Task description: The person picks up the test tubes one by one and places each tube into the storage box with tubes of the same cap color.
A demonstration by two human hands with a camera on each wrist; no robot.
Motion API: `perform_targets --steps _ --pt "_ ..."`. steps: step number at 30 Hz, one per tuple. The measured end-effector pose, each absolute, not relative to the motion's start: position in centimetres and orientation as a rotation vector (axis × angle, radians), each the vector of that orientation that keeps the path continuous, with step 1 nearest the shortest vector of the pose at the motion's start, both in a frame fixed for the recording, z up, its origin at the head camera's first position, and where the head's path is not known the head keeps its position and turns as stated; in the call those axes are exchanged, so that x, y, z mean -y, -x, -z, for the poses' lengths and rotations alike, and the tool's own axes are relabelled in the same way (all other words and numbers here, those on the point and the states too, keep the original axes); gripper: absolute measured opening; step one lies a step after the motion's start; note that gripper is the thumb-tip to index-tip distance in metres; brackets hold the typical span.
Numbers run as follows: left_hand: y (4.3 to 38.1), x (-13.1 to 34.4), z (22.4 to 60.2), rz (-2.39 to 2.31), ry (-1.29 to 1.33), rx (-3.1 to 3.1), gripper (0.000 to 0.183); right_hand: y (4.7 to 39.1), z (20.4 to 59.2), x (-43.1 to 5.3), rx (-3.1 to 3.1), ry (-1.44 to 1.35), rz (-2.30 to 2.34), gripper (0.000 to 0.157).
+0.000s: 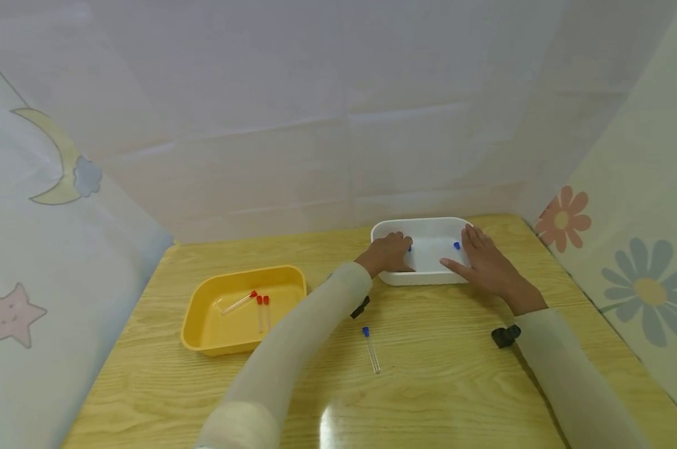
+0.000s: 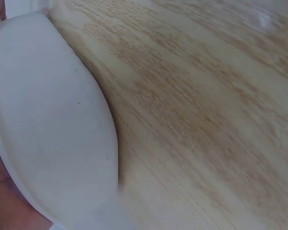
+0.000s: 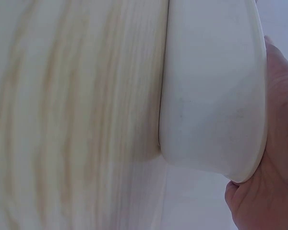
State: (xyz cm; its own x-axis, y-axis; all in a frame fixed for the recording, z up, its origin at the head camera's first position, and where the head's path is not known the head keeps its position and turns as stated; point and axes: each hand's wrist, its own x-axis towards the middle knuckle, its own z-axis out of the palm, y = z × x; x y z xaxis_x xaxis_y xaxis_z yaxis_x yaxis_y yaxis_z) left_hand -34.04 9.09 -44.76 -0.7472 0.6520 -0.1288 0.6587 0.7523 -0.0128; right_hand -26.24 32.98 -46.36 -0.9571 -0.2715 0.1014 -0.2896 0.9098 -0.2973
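A white tray [image 1: 431, 278] stands at the back right of the table, with blue caps in it. My left hand [image 1: 390, 252] reaches over its left end, fingers bent and thumb spread apart from them. One blue cap [image 1: 410, 248] shows by those fingertips; the hand hides the rest of it. Over the right end lies my right hand [image 1: 483, 265], fingers straight and thumb stretched inward, near another blue cap [image 1: 457, 246]. In the right wrist view this hand [image 3: 273, 163] is against the tray's rim [image 3: 260, 163]. The left wrist view shows mostly the tray's outer wall [image 2: 57, 115].
A yellow tray [image 1: 204, 333] on the left holds several clear tubes with red caps [image 1: 266, 300]. One blue-capped tube [image 1: 371, 350] lies on the wooden table [image 1: 428, 386] between my forearms. Fabric walls [image 1: 327, 156] close off the back and both sides.
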Motion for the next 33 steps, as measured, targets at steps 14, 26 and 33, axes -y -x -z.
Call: perform_targets --steps 14,26,33 --pt "33.64 -8.94 44.66 0.098 -1.050 -2.846 0.066 26.08 46.17 -32.74 3.015 -0.440 -0.484 0.097" --pt "33.74 -9.04 44.92 0.091 -1.012 -2.859 0.074 26.15 46.14 -32.59 3.001 -0.457 -0.476 0.097" --pt "33.64 -8.99 44.82 0.022 -1.014 -2.859 0.083 26.26 46.33 -32.69 3.009 -0.454 -0.475 0.097"
